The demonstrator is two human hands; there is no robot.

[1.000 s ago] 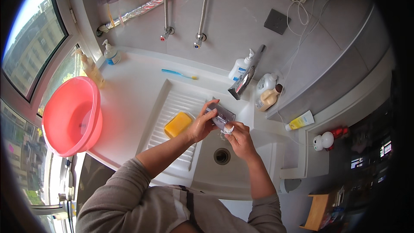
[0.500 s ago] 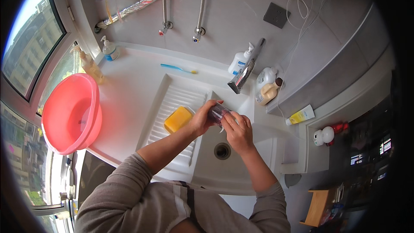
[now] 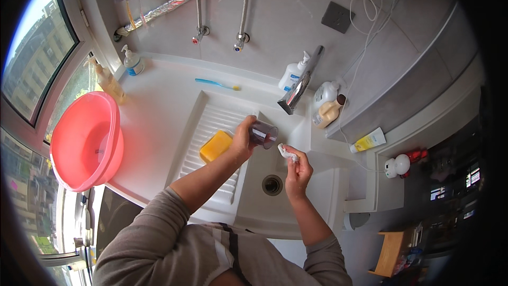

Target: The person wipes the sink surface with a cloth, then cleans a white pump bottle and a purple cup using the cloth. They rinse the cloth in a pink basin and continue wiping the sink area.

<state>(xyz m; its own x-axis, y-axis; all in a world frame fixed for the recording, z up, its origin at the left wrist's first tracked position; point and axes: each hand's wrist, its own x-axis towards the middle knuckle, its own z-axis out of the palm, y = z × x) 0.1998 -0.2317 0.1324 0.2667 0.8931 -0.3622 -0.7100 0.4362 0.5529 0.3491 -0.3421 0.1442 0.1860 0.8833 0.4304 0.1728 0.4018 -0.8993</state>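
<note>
While both hands work above the white sink (image 3: 248, 209), the basin below them has open room down to its drain (image 3: 272, 185). The faucet (image 3: 299, 86) reaches in from the back rim, just behind the hands, and the ribbed drainboard (image 3: 209, 127) borders the sink on the left, with a yellow sponge (image 3: 215, 145) lying on it. Further left of the sink, a pink basin (image 3: 84, 140) sits at the counter edge.

The left hand (image 3: 242, 140) is wrapped around a small dark transparent cup (image 3: 263, 134), tilted so its mouth faces right, above the left part of the sink. The right hand (image 3: 298, 168) pinches a small white crumpled piece (image 3: 287, 152) between its fingertips, just right of the cup and not touching it.

Half a second ago the two hands were pressed together around the cup; now they are separated, and the cup is clearly seen.
</note>
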